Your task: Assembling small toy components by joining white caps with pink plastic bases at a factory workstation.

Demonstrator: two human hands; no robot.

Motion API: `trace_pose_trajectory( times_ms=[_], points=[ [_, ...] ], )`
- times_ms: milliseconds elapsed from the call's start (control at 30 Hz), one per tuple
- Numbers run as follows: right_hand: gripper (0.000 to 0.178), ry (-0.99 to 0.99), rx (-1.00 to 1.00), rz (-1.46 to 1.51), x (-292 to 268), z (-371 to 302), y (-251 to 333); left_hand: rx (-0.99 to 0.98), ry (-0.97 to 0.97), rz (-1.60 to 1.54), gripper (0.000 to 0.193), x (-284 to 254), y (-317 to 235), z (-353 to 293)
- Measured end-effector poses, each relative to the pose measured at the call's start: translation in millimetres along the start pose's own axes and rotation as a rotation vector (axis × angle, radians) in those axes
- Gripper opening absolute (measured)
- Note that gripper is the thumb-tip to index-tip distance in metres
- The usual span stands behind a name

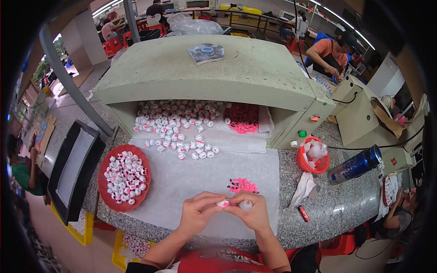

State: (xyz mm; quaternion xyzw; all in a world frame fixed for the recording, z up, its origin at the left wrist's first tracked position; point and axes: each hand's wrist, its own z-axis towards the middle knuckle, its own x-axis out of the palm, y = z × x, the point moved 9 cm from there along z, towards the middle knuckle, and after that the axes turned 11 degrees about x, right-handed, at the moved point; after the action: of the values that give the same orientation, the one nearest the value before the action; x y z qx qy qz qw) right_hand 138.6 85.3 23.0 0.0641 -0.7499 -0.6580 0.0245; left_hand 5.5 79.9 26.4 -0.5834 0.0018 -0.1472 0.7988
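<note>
A small rounded white piece with a pink patch (223,204) is pinched in the fingertips of my left hand (196,213), above the white paper. My right hand (253,214) meets it from the other side, its thumb and finger at the piece. In the curled fingers of that right hand sits a small whitish bottle (246,205), its tip toward me. Just beyond my hands lies a little heap of pink pieces (243,185), a few of them dark. To the left stands a red scalloped bowl (102,188) full of white pieces with pink and dark parts.
A pale green box-shaped housing (205,84) spans the bench, with many white pieces (177,116) and pink pieces (246,120) inside. On the right are a red basket (300,160), a blue can (355,164) and a red lighter (303,213). A black tray (59,182) stands left. Other people work around.
</note>
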Motion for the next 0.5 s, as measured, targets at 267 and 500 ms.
trace_pose_trajectory(
  times_ms=[267, 500],
  points=[
    [0.009, -0.06, 0.066, -0.074, 26, 20, -28, 0.212, -0.573, 0.844, 0.025, -174, -35, -10],
    [0.018, -0.075, 0.163, 0.008, 27, 2, -39, 0.224, -0.266, 1.467, 0.03, -125, 48, 59]
  ],
)
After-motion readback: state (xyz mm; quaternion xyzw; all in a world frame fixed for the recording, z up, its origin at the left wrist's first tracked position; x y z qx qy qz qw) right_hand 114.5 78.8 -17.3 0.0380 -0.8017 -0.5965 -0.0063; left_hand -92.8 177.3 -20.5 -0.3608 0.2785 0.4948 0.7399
